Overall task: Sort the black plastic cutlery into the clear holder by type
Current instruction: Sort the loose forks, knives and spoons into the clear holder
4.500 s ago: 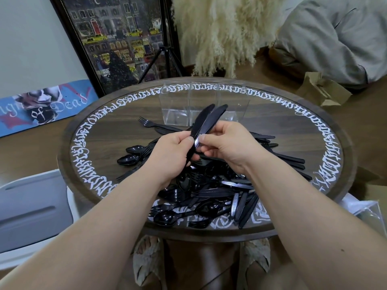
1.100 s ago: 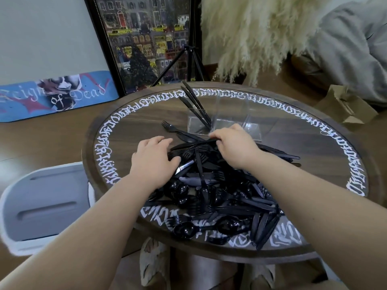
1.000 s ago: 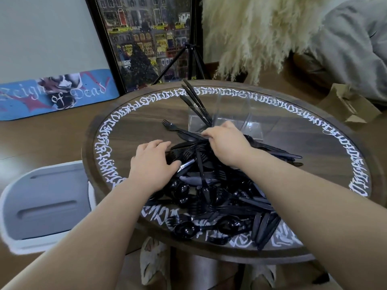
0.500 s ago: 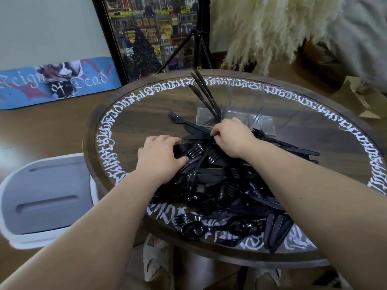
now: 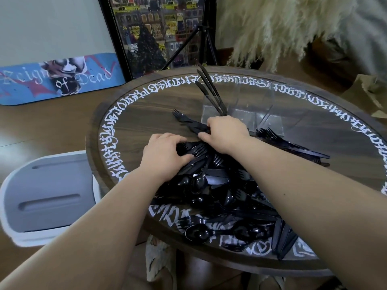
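A heap of black plastic cutlery with forks, spoons and knives lies on the round wooden table. The clear holder stands at the far side, and a few black knives lean in its left compartment. My left hand lies on the heap's near-left part, with fingers and thumb curled round a bunch of forks. My right hand sits at the heap's far edge just in front of the holder and grips dark cutlery handles. A single fork lies left of it.
The table rim carries white lettering. A grey and white bin lid lies on the floor at the left. A skateboard deck, a framed picture and a tripod stand behind the table. Pampas grass hangs at the back right.
The knives I held earlier now lean in the holder's left compartment. Both hands have dropped onto the heap. My left fingers have curled round forks, and my right hand has shifted slightly left.
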The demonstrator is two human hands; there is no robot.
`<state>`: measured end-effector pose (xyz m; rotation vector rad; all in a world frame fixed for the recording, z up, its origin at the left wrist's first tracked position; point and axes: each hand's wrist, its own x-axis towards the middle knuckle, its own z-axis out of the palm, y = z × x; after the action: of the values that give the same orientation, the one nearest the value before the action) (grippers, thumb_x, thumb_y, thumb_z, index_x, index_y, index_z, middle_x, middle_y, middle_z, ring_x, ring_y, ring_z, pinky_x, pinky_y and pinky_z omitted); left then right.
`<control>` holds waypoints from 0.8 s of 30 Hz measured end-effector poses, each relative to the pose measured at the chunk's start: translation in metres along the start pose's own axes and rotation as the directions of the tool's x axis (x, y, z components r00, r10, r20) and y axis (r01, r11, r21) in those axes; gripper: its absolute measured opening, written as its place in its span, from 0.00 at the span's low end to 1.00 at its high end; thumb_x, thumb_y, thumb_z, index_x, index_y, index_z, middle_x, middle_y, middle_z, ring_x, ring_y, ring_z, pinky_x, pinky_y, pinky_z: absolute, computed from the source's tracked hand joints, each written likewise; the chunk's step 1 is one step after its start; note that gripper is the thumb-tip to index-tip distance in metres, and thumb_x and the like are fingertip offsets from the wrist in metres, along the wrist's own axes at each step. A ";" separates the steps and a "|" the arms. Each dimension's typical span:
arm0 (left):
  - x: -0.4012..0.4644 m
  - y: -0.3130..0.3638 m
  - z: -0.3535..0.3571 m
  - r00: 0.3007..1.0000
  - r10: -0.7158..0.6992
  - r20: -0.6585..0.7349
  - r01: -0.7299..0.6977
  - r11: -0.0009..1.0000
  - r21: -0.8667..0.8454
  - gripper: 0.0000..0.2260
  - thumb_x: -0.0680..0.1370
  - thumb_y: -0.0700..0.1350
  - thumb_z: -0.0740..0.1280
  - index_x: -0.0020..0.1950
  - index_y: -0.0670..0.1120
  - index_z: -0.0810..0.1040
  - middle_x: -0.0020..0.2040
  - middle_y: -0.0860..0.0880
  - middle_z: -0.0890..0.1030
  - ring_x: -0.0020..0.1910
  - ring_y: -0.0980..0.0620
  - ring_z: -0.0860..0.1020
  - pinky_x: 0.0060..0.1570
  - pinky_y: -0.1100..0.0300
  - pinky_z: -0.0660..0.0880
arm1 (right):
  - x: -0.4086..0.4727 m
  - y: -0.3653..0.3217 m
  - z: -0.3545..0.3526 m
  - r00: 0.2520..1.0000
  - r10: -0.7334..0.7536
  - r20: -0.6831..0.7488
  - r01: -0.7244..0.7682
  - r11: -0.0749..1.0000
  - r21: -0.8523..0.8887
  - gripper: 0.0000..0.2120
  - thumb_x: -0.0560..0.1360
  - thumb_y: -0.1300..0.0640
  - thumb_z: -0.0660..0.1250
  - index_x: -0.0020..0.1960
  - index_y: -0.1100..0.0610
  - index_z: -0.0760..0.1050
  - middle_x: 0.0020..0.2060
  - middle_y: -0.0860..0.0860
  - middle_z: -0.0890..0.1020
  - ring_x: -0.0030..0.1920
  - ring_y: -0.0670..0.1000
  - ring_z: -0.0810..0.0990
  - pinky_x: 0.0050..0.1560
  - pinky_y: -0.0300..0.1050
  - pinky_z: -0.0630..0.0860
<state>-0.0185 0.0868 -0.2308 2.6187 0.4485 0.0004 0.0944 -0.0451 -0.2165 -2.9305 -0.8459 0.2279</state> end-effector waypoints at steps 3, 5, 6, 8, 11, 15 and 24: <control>0.001 -0.005 -0.001 0.999 0.021 -0.030 -0.023 0.998 -0.065 0.20 0.72 0.54 0.72 0.63 0.52 0.78 0.62 0.52 0.77 0.66 0.49 0.68 0.63 0.59 0.63 | 0.008 -0.005 -0.003 0.996 0.086 0.008 -0.086 0.996 0.035 0.15 0.75 0.43 0.65 0.47 0.55 0.76 0.42 0.53 0.77 0.44 0.58 0.76 0.42 0.45 0.70; 0.000 -0.009 -0.003 0.999 0.030 -0.040 -0.033 0.995 -0.090 0.18 0.72 0.53 0.73 0.60 0.51 0.79 0.60 0.51 0.78 0.64 0.49 0.70 0.59 0.63 0.63 | 0.014 -0.007 -0.004 0.993 0.106 0.055 -0.109 0.992 0.065 0.14 0.73 0.44 0.69 0.47 0.55 0.76 0.41 0.53 0.76 0.42 0.57 0.74 0.42 0.45 0.71; 0.000 -0.011 -0.005 0.998 0.033 -0.048 -0.037 0.995 -0.092 0.18 0.71 0.53 0.73 0.59 0.51 0.79 0.60 0.51 0.77 0.63 0.49 0.70 0.58 0.63 0.63 | 0.017 -0.008 -0.003 0.992 0.101 0.078 -0.107 0.991 0.078 0.14 0.72 0.45 0.70 0.48 0.55 0.76 0.41 0.53 0.77 0.43 0.56 0.74 0.42 0.45 0.71; -0.003 -0.014 -0.010 0.997 0.027 -0.077 -0.034 0.995 -0.089 0.19 0.70 0.54 0.74 0.59 0.52 0.78 0.61 0.52 0.76 0.64 0.49 0.70 0.57 0.63 0.63 | 0.022 -0.010 -0.001 0.990 0.080 0.114 -0.090 0.992 0.089 0.13 0.72 0.48 0.70 0.50 0.57 0.77 0.44 0.54 0.79 0.43 0.57 0.75 0.43 0.45 0.72; -0.010 -0.019 -0.025 0.994 0.034 -0.108 -0.044 0.995 -0.094 0.12 0.69 0.54 0.75 0.50 0.55 0.79 0.55 0.54 0.73 0.61 0.52 0.69 0.53 0.62 0.63 | 0.023 -0.011 0.000 0.988 0.071 0.138 -0.086 0.991 0.105 0.12 0.71 0.52 0.70 0.51 0.58 0.78 0.43 0.54 0.79 0.43 0.57 0.77 0.44 0.45 0.75; -0.020 -0.035 -0.038 0.998 0.055 0.038 -0.053 0.997 -0.058 0.08 0.68 0.53 0.76 0.39 0.57 0.78 0.49 0.56 0.73 0.55 0.52 0.72 0.50 0.60 0.66 | 0.020 -0.011 -0.002 0.994 0.028 0.105 -0.044 0.987 0.151 0.06 0.72 0.55 0.69 0.44 0.58 0.78 0.43 0.55 0.81 0.45 0.58 0.79 0.45 0.47 0.78; -0.027 -0.031 -0.031 0.984 0.109 0.142 -0.120 0.990 0.075 0.09 0.69 0.57 0.74 0.37 0.57 0.76 0.50 0.56 0.71 0.54 0.54 0.68 0.53 0.57 0.69 | -0.004 -0.022 -0.023 0.987 -0.091 -0.130 0.132 0.926 0.355 0.06 0.74 0.53 0.68 0.42 0.53 0.74 0.33 0.44 0.75 0.38 0.48 0.74 0.42 0.43 0.71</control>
<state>-0.0562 0.1183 -0.2158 2.7012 0.2542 -0.1635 0.0834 -0.0293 -0.1909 -2.5183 -0.8473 0.1876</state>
